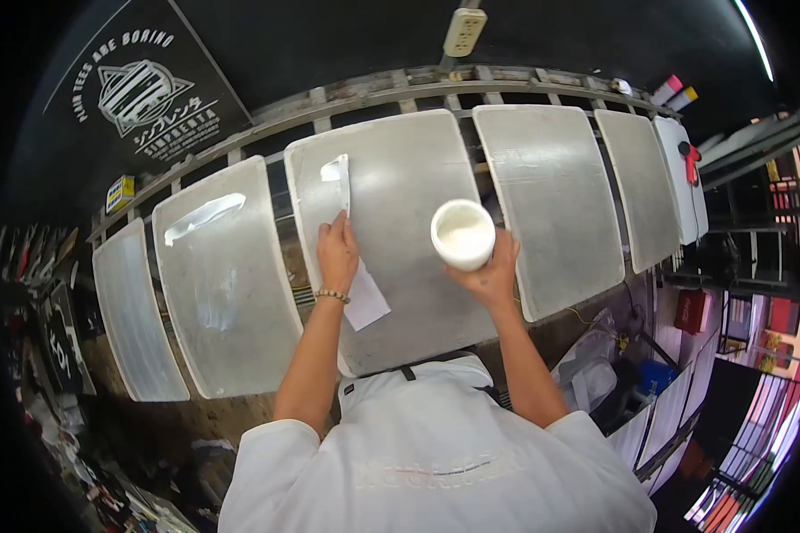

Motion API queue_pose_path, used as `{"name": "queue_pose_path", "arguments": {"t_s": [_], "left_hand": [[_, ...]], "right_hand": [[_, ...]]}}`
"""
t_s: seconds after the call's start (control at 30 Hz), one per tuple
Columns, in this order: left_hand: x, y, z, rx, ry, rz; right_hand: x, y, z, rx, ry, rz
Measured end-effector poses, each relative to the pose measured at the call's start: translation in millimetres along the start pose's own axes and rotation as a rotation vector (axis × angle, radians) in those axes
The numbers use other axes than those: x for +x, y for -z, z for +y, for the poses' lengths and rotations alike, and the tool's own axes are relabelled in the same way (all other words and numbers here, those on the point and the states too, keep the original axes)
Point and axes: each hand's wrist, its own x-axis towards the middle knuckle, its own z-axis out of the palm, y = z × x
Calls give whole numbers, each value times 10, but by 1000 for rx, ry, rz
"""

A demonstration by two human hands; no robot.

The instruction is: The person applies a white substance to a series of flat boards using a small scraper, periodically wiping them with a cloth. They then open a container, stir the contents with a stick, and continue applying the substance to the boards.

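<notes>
White round tub (464, 263), creamy contents (462, 238); right hand (494, 274), fingers curled around tub's side. Left hand (336, 256), fingers pinching flat white strip (367, 300) over smooth grey panel (409, 195).

Masking the middle of the white strip (345, 188) with the left hand (336, 256), leaving any join to the pale card (369, 302) below impossible to tell! Tucking part of the right hand (492, 275) out of sight behind the white cup (463, 234), and giving no clear look at the depth inside. Losing the white shirt (436, 502) off the bottom edge, fading its lettering past reading. Hiding some of the middle board's (409, 293) near edge behind white cloth (418, 391). Shrinking the poster's (142, 89) smallest print too far, and blurring the far-left clutter (27, 302).
</notes>
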Motion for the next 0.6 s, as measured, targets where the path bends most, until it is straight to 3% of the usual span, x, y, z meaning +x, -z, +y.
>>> {"name": "queue_pose_path", "arguments": {"t_s": [0.2,0.37,0.6], "left_hand": [[13,-670,855,136,-57,-96],[45,-1107,1130,334,-192,-80],[133,-115,634,743,-312,-191]], "right_hand": [[-629,476,323,-30,-144,-19],[-748,930,546,-10,-50,-44],[-820,1338,987,23,-15,-63]]}}
